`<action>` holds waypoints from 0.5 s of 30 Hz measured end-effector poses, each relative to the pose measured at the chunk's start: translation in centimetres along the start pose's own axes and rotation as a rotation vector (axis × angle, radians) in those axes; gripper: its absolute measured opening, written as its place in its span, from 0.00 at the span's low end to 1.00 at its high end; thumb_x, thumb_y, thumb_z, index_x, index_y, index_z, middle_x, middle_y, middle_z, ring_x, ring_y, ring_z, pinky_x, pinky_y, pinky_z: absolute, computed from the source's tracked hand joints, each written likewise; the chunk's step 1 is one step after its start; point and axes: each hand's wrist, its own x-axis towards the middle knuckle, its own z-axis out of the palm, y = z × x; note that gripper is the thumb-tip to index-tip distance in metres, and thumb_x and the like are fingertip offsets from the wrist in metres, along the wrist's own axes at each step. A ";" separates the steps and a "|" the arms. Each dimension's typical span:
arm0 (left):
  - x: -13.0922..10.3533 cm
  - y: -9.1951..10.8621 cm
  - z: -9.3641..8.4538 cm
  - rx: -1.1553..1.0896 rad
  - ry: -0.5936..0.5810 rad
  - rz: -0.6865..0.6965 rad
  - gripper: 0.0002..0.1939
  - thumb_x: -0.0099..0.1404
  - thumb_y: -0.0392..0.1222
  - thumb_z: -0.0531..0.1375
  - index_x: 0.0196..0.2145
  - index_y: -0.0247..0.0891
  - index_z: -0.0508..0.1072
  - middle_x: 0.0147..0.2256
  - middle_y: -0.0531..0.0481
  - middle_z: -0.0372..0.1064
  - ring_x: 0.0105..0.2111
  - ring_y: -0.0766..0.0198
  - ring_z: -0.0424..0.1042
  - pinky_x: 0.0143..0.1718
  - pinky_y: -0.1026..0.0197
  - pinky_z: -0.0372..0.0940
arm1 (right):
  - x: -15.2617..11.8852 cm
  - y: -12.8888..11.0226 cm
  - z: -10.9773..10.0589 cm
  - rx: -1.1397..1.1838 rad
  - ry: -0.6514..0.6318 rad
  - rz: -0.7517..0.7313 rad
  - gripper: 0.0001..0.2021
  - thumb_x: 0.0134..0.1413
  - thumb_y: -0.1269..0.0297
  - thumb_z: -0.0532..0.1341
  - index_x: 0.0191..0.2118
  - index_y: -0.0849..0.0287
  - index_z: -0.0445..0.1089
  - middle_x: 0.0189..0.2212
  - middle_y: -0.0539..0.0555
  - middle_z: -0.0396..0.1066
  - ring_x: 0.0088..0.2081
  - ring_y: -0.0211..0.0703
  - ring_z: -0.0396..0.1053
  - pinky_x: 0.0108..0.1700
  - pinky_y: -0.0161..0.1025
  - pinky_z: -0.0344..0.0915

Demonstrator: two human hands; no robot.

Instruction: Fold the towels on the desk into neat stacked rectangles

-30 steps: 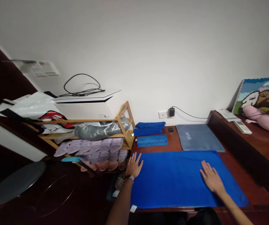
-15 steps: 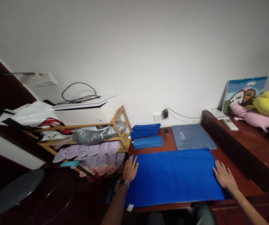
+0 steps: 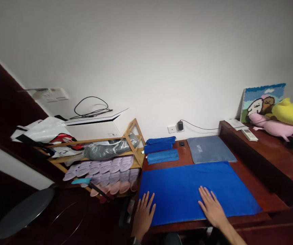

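A bright blue towel lies spread flat over the front of the reddish-brown desk. On its left front corner rests my left hand, fingers spread. My right hand lies on the towel's front half, right of the middle, with the fingers stretched out. Neither hand holds anything. Behind the towel, at the back left, are a folded dark blue towel and a folded lighter blue towel. A grey-blue mat with pale lettering lies at the back right.
At left stands a wooden rack with lilac slippers, a white box and a plastic bag. A black plug sits in the wall. The raised side surface holds plush toys and a remote control.
My right hand has moved left from the towel's right edge onto its front half. My left hand has come down the left side towards me. The towel's right front corner now reaches further right.
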 end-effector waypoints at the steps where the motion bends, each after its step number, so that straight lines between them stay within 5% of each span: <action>1: 0.1 0.0 0.0 0.006 -0.011 -0.004 0.27 0.79 0.50 0.46 0.73 0.56 0.52 0.73 0.51 0.50 0.71 0.52 0.53 0.69 0.39 0.57 | -1.0 3.0 0.0 -0.036 0.036 0.050 0.34 0.70 0.42 0.43 0.74 0.52 0.54 0.72 0.52 0.53 0.73 0.53 0.51 0.73 0.59 0.49; 5: -0.1 -0.7 0.5 0.009 -0.038 -0.005 0.27 0.78 0.51 0.47 0.72 0.56 0.54 0.73 0.52 0.52 0.71 0.52 0.54 0.68 0.40 0.58 | -5.9 17.4 -1.0 -0.180 0.168 0.158 0.34 0.65 0.46 0.40 0.62 0.51 0.74 0.68 0.56 0.63 0.71 0.61 0.55 0.69 0.67 0.52; 8: 1.0 -1.7 0.4 -0.022 0.006 -0.008 0.26 0.78 0.49 0.48 0.71 0.56 0.59 0.71 0.53 0.57 0.68 0.53 0.60 0.66 0.44 0.62 | -6.4 23.5 -3.0 -0.249 0.258 0.242 0.35 0.62 0.46 0.39 0.56 0.51 0.79 0.64 0.60 0.69 0.69 0.66 0.58 0.67 0.70 0.53; 11: 4.8 -2.5 -0.2 -0.047 0.097 -0.043 0.26 0.78 0.51 0.48 0.68 0.48 0.64 0.68 0.48 0.62 0.66 0.54 0.65 0.65 0.48 0.63 | -1.1 20.9 -5.3 -0.233 0.288 0.297 0.39 0.64 0.44 0.38 0.66 0.61 0.68 0.68 0.62 0.63 0.71 0.62 0.55 0.69 0.63 0.53; 15: 11.8 -2.8 -0.3 -0.018 0.094 -0.019 0.27 0.77 0.50 0.46 0.68 0.41 0.66 0.69 0.43 0.60 0.69 0.51 0.59 0.69 0.44 0.56 | 9.6 10.4 -6.4 -0.124 0.101 0.128 0.36 0.69 0.45 0.38 0.73 0.57 0.57 0.73 0.54 0.54 0.74 0.52 0.47 0.74 0.56 0.44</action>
